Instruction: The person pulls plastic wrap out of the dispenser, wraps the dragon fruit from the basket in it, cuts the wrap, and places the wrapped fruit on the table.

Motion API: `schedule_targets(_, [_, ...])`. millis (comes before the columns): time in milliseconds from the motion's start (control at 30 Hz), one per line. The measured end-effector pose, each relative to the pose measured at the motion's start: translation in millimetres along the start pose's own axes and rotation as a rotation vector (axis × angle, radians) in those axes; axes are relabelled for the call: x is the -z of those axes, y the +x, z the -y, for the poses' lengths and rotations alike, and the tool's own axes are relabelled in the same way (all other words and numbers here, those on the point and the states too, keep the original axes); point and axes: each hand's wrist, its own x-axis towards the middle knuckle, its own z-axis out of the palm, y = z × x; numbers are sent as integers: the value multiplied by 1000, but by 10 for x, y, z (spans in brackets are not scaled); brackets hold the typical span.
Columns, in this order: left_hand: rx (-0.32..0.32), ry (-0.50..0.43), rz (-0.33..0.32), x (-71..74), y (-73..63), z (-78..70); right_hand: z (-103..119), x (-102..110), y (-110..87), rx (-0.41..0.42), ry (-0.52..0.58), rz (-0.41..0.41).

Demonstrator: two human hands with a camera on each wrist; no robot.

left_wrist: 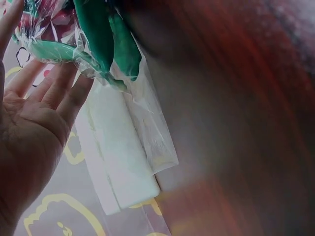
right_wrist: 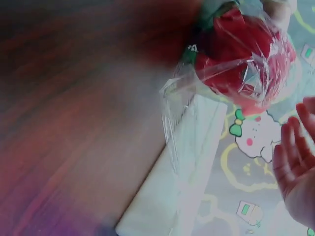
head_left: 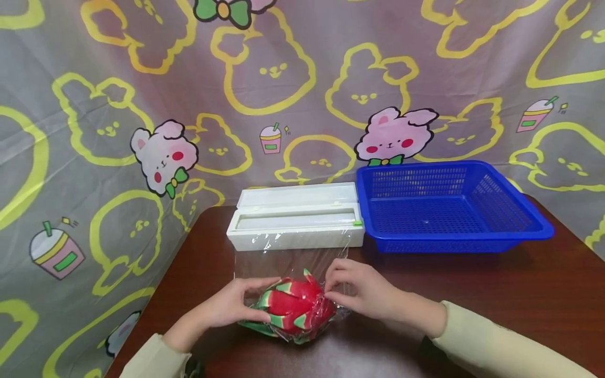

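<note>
A red dragon fruit (head_left: 298, 304) with green-tipped scales, apparently a model, lies on its side near the table's front. Clear plastic wrap (right_wrist: 266, 73) covers it in shiny creases, and a sheet of the same film stretches back to a white wrap dispenser box (head_left: 298, 236). My left hand (head_left: 231, 304) holds the fruit's left end between thumb and fingers; in the left wrist view its fingers spread beneath the wrapped green scales (left_wrist: 93, 34). At the other end, my right hand (head_left: 356, 286) has loosely bent fingers close to the film, with a gap between thumb and forefinger.
Behind the fruit, the dispenser's lid (head_left: 298, 195) stands raised, and a green slider (head_left: 354, 223) sits at its right end. A blue plastic basket (head_left: 454, 244) adjoins it on the right. The brown table (head_left: 472, 283) backs onto a patterned curtain (head_left: 302, 79).
</note>
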Motion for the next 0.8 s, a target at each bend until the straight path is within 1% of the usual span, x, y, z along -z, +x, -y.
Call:
schedule_targets(67, [0,-5,6,15,9,13,27,-6,-21,80,-49,24])
schedule_targets(133, [2,-14,14,30,20,22,38,-21,-43,115,-81,58])
schedule_targets(200, [9,-14,21,40,36,25,34,-41,-68,109,-114,95])
schedule_targets(300, [22,-9,33,45,63,35,19,-69,-103,72,-152,140])
schedule_targets(400, [12,-12,48,58,110,61,-13,-94,-122,60,-178,153])
schedule_targets(567, [-21,-15,76,103,189,127,-93,-123,-92,57,-134,104])
schedule_targets(633, [-17,-10,83,122,218,143,-127,-119,-64,42,-102,87])
schedule_targets(700, [-6,-4,89,139,246,157,-159,-105,-35,24,-85,86])
schedule_targets(767, [7,-11,97,155,272,171,-192,-87,-6,-12,-58,98])
schedule_targets(800, [15,-16,99,162,284,177,-209,-79,8,-44,-27,109])
